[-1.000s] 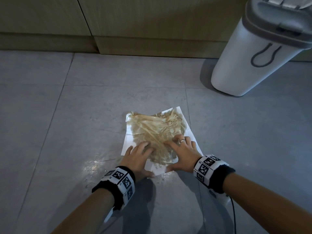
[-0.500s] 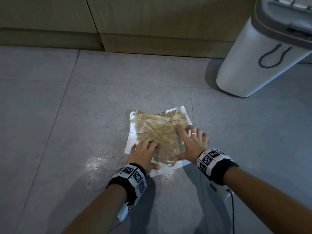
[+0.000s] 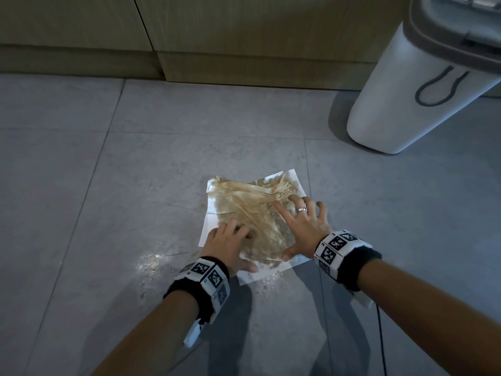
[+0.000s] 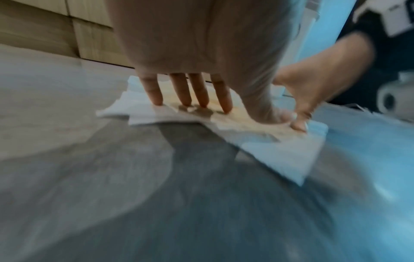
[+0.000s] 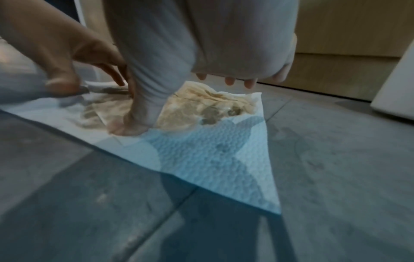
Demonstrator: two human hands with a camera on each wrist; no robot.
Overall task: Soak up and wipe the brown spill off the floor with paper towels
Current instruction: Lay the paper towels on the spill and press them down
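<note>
A white paper towel (image 3: 252,204) lies flat on the grey tile floor (image 3: 108,185), its middle soaked brown and wrinkled. My left hand (image 3: 227,240) presses on the towel's near left part with straight fingers (image 4: 154,92). My right hand (image 3: 301,226) presses on its right side, fingers spread, a ring on one finger. In the right wrist view the towel (image 5: 212,141) shows a dry white near corner and a brown wet patch under the palm. A wet glistening smear (image 3: 151,264) sits on the floor just left of my left wrist.
A white bin with a grey lid (image 3: 423,85) stands on the floor at the back right. Wooden cabinet fronts and a kickboard (image 3: 244,66) run along the back. Bare tiles stretch to the left and right of the towel.
Both hands have slid the towel away from me across the floor, the right hand reaching farther up its right side. More of the wet smear shows near my left wrist.
</note>
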